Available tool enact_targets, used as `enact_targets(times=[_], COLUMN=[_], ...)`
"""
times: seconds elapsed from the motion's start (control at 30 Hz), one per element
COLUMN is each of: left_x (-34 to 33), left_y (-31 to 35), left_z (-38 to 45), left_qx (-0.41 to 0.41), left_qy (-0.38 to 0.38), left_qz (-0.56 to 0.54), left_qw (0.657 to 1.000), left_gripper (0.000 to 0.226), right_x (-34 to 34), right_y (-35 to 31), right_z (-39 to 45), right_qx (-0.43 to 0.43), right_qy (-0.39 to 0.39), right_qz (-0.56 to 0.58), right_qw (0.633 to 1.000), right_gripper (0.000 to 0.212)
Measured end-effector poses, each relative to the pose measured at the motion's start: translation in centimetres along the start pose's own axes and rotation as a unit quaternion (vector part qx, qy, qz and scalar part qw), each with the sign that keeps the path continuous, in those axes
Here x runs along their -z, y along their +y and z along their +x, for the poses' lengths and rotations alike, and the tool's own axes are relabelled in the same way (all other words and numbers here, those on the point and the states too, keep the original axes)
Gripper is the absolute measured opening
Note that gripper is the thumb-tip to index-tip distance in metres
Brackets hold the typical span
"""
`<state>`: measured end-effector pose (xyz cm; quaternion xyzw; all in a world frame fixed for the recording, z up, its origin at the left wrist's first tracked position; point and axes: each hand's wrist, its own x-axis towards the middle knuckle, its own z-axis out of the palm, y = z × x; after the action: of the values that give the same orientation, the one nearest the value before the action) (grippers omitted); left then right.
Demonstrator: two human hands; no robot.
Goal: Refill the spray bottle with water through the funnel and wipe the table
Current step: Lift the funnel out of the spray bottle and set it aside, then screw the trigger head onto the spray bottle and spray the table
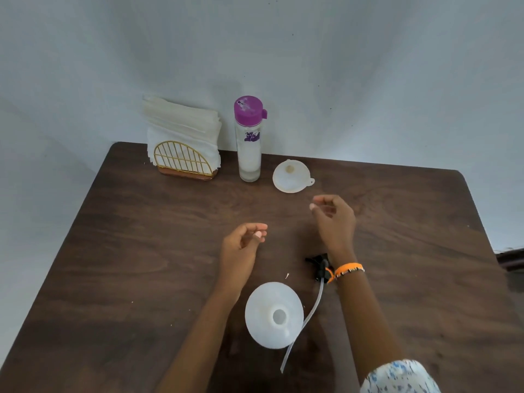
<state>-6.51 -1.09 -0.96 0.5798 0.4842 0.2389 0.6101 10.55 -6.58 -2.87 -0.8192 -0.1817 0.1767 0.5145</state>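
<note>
Now I am looking down at the brown counter (141, 251). The open spray bottle (273, 317) is standing near me. The funnel (292, 177) is lying just past my right hand (334, 219), which is nearer to it. My left hand (243, 245) is empty too, both grips loosely curled.

A plain domestic room is suggested. A dark wooden table (141, 251) is set against a bare pale wall (312, 66), and a gold wire napkin holder (183, 160) stuffed with paper napkins (181, 123) is seen at eleven o'clock.
</note>
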Motion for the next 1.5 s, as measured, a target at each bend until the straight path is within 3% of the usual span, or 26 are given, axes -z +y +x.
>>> enact_targets(times=[0.2,0.4,0.53,0.67,0.87,1.17,1.5], left_x=[1.5,2.1,2.3,2.4,2.0,1.8,2.0], left_y=[-0.5,-1.9,-2.5,-3.4,-3.8,-4.4,-4.9], left_z=[-4.9,-8.6,-10.2,-10.8,-10.7,-10.2,-9.7], left_qx=[-0.019,-0.023,-0.032,-0.050,-0.062,-0.077,-0.095], left_qy=[-0.007,-0.051,-0.083,-0.107,-0.104,-0.090,-0.101], left_qz=[-0.013,0.023,0.044,0.063,0.097,0.104,0.117], left_qw=[1.000,0.998,0.995,0.991,0.988,0.987,0.983], left_gripper=[0.025,0.054,0.063,0.051,0.037,0.032,0.034], right_x=[3.9,5.2,4.5,4.0,3.3,4.5,8.1], right_y=[1.5,4.2,5.0,3.9,2.7,0.6,-9.1], right_z=[-5.8,-8.8,-9.6,-10.3,-9.9,-9.8,-11.8], right_qx=[-0.034,-0.111,-0.148,-0.146,-0.153,-0.081,0.097], right_qy=[-0.014,-0.001,0.011,0.028,0.025,0.023,0.077], right_qz=[0.016,-0.057,-0.112,-0.184,-0.232,-0.169,0.042], right_qw=[0.999,0.992,0.983,0.972,0.960,0.982,0.991], right_gripper=[0.009,0.007,0.023,0.036,0.037,0.024,0.017])
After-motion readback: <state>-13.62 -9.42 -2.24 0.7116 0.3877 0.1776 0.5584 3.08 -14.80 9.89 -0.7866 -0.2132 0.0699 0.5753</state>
